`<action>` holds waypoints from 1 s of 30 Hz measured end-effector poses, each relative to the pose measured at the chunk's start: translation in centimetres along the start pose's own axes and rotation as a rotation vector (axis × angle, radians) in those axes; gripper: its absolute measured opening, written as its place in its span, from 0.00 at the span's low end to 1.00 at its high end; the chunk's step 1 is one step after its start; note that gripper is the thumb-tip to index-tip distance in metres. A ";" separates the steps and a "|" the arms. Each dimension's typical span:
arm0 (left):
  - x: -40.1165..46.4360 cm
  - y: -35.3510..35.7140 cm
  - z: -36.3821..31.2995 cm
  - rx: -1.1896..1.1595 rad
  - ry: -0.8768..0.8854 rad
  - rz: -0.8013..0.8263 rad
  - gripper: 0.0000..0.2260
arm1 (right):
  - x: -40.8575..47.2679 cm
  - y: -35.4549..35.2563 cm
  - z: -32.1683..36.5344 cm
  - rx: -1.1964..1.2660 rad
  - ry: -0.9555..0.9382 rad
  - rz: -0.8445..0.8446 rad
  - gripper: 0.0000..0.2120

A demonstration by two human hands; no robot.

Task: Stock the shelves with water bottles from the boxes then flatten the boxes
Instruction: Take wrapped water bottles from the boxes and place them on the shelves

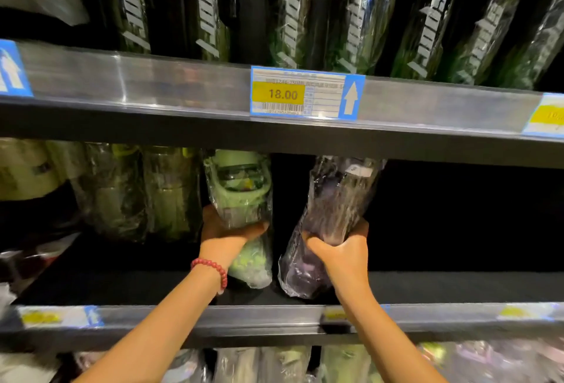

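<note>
My left hand grips a pale green water bottle wrapped in clear plastic, standing on the middle shelf. A red bead bracelet sits on that wrist. My right hand grips a dark purple bottle, also bagged in plastic, tilted with its top leaning right under the upper shelf. The two bottles stand side by side, a small gap between them. Several wrapped green bottles stand to the left on the same shelf.
The upper shelf holds several tall black bottles above a price rail with an 18.00 tag. The shelf space right of the purple bottle is dark. More wrapped bottles show on the shelf below. No boxes are in view.
</note>
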State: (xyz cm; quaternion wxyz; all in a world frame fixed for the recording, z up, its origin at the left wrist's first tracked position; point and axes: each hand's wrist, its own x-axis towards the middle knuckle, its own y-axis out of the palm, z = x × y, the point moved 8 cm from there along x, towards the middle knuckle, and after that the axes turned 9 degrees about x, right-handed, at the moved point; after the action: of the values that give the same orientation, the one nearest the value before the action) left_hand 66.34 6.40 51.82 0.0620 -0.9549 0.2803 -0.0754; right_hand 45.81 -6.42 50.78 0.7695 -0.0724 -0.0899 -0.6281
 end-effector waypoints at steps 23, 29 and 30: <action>-1.4 -1.8 2.5 0.641 0.089 0.319 0.31 | -1.3 0.3 1.1 -0.182 0.022 0.427 0.46; -1.1 -1.8 2.4 0.725 0.086 0.254 0.21 | -1.3 0.3 1.9 -0.416 0.011 0.464 0.14; -1.1 -1.7 2.4 0.736 0.070 0.258 0.22 | -1.3 0.6 1.6 -0.434 0.017 0.485 0.11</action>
State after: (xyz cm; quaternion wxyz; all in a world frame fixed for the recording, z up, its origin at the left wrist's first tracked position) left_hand 66.71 8.61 49.61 0.3998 -0.8226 0.3542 -0.1952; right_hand 46.12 -4.72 51.99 0.8640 -0.2490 0.0722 -0.4316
